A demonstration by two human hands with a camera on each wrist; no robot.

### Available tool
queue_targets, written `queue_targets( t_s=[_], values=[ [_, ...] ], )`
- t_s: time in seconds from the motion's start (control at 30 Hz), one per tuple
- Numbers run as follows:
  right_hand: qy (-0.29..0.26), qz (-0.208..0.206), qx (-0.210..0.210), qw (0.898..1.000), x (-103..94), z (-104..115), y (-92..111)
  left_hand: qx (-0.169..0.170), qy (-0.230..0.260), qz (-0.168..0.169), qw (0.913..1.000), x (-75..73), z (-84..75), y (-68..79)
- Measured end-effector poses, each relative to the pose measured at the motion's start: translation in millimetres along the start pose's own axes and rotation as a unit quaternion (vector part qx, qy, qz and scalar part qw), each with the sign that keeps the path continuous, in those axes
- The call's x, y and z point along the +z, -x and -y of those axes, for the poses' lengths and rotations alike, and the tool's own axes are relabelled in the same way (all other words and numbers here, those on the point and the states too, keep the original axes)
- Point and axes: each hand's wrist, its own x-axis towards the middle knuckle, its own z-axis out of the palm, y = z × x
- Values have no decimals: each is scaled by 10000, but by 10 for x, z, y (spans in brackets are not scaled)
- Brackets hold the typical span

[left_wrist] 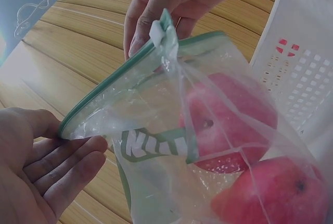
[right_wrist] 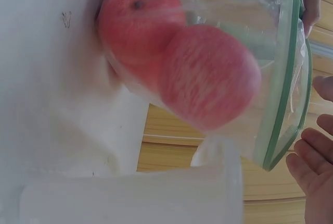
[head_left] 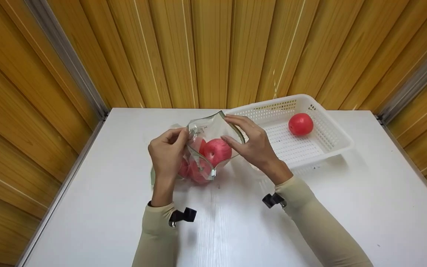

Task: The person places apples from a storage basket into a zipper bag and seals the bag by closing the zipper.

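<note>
while the zip bag (head_left: 213,124) is pinched by the left hand (head_left: 166,150) at its edge farther from the white basket (head_left: 334,152), the nearer edge is flanked by the right hand (head_left: 253,144), thumb and fingers apart; apples (head_left: 218,151) are held inside, left of the basket.

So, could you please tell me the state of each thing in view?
Bag: unsealed, mouth spread open.
Bagged fruit: several, resting together inside.
Basket: upright, open-topped.
Loose red fruit: lying in the basket.
Left grip: pinching the bag's edge.
Right grip: unclenched, at the bag's opposite edge.
</note>
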Motion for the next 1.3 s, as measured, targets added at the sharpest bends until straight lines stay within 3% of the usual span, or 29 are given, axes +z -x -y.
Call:
queue_targets(
  t_s=[0.57, 0.93, 1.3],
  values=[
    [170, -364, 959, 9946, -223, -578, 167, -49, 15, 1, 10000, 3, 0, -8],
    [534, -147, 1876, 9807, -458, -812, 225, 172, 165, -2, 9997, -12, 11, 3],
    [1025, 317, 2437, 9639, -737, -1072, 253, 34, 63, 8, 10000, 26, 1, 6]
  ],
)
